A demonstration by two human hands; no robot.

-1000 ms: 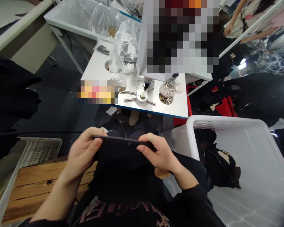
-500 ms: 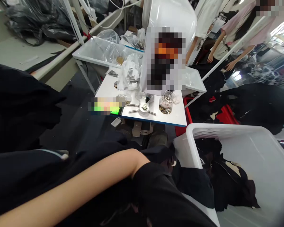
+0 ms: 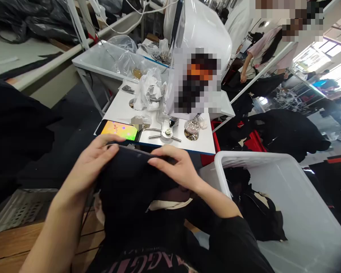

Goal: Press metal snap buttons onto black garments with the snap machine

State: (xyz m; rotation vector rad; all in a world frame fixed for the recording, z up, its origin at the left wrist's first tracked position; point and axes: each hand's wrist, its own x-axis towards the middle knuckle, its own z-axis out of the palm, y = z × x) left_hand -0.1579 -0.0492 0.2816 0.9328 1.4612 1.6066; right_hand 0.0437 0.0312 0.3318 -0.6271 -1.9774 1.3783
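A piece of black cloth, perhaps a garment, hangs in front of me with its top edge stretched level between my hands. My left hand pinches that edge near its left end, thumb towards me. Farther right, my right hand grips the same edge between thumb and fingers. Just beyond the cloth stands a white machine on a small white table. Its round lower die has coiled metal springs around it. A phone with a bright screen lies on the table by my left hand.
Right of the die sits a clear dish of small metal parts. A large white bin holding dark cloth pieces stands at my right. Plastic bags lie behind the phone. Another person works at the back right.
Both hands now show, holding up the cloth's edge before the table; earlier one bare arm reached across and the hands were hidden. The view has shifted slightly.
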